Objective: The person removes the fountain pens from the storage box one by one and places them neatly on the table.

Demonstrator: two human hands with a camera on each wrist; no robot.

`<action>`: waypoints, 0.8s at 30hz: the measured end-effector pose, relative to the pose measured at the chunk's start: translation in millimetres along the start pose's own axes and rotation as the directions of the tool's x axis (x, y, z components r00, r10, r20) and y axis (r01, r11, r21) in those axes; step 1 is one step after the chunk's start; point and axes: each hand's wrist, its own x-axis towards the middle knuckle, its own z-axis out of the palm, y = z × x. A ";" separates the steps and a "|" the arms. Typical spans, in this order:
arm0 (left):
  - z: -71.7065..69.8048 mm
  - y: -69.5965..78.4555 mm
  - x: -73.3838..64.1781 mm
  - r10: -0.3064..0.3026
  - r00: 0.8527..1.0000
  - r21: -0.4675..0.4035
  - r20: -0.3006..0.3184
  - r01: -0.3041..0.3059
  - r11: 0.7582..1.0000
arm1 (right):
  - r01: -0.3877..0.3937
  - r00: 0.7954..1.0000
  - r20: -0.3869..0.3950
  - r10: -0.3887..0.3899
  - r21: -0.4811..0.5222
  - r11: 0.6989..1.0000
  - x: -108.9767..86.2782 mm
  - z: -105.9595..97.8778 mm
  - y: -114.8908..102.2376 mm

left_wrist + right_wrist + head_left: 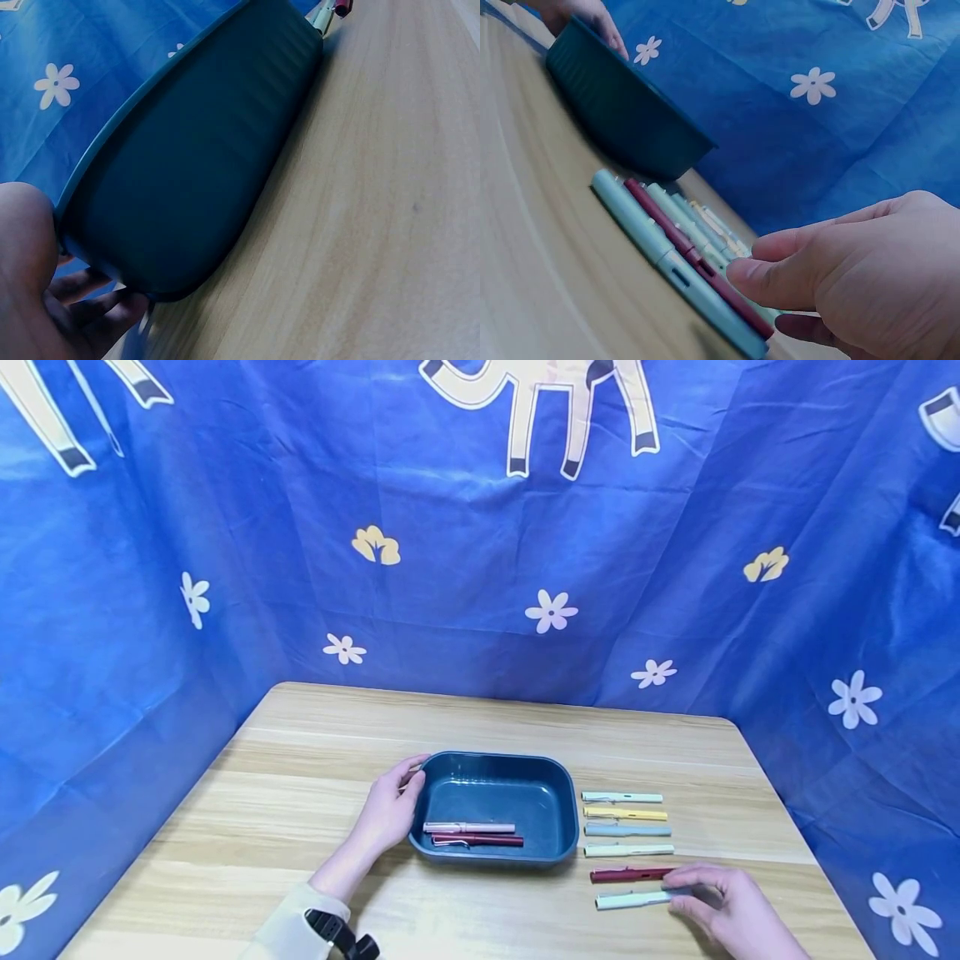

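Observation:
My left hand [393,802] grips the left end of a dark teal plastic box [495,857], thumb at the rim and fingers against the outer wall. Inside lie a pale lilac pen [472,828] and a dark red pen [483,841], side by side near the front. Over the right ends of the two nearest table pens, a maroon one [626,875] and a mint one [630,900], is my right hand [727,906]. Its thumb and fingers are spread apart, pinching nothing; whether they touch a pen I cannot tell.
Behind the maroon pen lie several more pens in a column: pale green [630,850], grey-blue [628,831], yellow [626,814] and pale mint [622,797]. They lie right of the box on a wooden table [300,760]. A blue patterned curtain [465,593] encloses the back and sides.

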 end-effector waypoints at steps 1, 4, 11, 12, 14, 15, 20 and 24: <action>-0.1 -0.1 0.0 -0.001 1.000 0.003 -0.001 0.001 1.000 | 0.010 1.000 -0.014 -0.010 -0.015 1.000 0.1 -0.8 -1.7; 0.0 0.3 0.5 0.010 1.000 0.014 -0.005 -0.010 1.000 | 0.049 0.997 -0.055 -0.050 -0.037 0.998 1.8 -2.2 -5.8; -1.1 1.0 0.8 0.000 1.000 0.009 0.002 0.000 1.000 | 0.177 0.977 -0.118 -0.179 -0.029 0.984 8.3 -2.2 -17.5; -1.5 1.1 0.6 -0.002 1.000 0.008 0.005 0.001 1.000 | 0.208 0.970 -0.128 -0.209 -0.020 0.978 9.6 -2.2 -19.9; -2.0 1.1 0.3 -0.010 1.000 0.003 0.009 0.010 1.000 | 0.263 0.955 -0.145 -0.260 -0.002 0.965 12.6 -2.4 -25.5; -2.1 1.0 0.2 -0.009 1.000 0.003 0.010 0.009 1.000 | 0.287 0.947 -0.152 -0.282 0.010 0.958 14.4 -2.7 -28.6; -1.8 -0.1 -0.1 -0.018 1.000 0.006 0.010 0.018 1.000 | 0.336 0.933 -0.154 -0.326 0.044 0.941 24.7 -4.0 -42.3; -1.6 -0.2 -0.2 -0.026 1.000 0.008 0.008 0.026 1.000 | 0.336 0.935 -0.143 -0.325 0.064 0.940 35.1 -1.6 -51.0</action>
